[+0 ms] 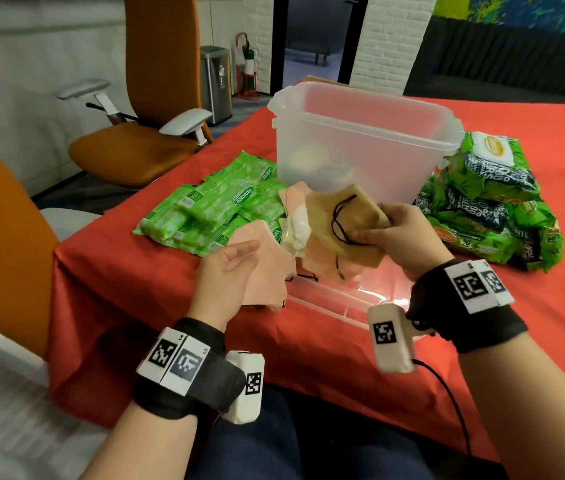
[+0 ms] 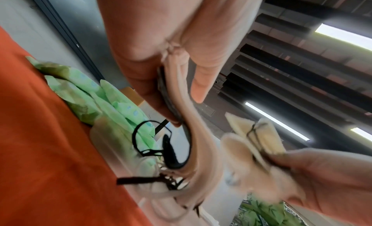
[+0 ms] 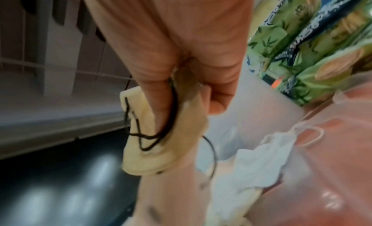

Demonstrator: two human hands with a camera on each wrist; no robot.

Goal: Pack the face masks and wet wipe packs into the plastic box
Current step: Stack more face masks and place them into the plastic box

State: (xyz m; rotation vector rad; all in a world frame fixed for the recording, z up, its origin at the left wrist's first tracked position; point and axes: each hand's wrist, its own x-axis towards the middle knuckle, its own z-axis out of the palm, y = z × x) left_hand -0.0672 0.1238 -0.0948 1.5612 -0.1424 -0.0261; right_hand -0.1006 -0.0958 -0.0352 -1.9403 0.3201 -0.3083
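Note:
A clear plastic box (image 1: 360, 109) stands on the red table (image 1: 343, 375); a few things show dimly through its wall. My right hand (image 1: 395, 233) grips tan face masks (image 1: 346, 216) with black ear loops, lifted in front of the box; the right wrist view shows the tan masks (image 3: 141, 134) pinched between thumb and fingers. My left hand (image 1: 229, 271) holds pink face masks (image 1: 267, 271) near the table's front; the pink masks (image 2: 181, 80) sit between thumb and fingers. More masks (image 1: 294, 223) lie heaped between the hands. Light green wipe packs (image 1: 211, 209) lie left of the box, dark green wipe packs (image 1: 485, 202) to its right.
The box's clear lid (image 1: 339, 299) lies flat on the table under the hands. An orange office chair (image 1: 149, 133) stands left of the table, another orange chair back (image 1: 0, 230) close at my left. A metal bin (image 1: 217, 81) stands by the far wall.

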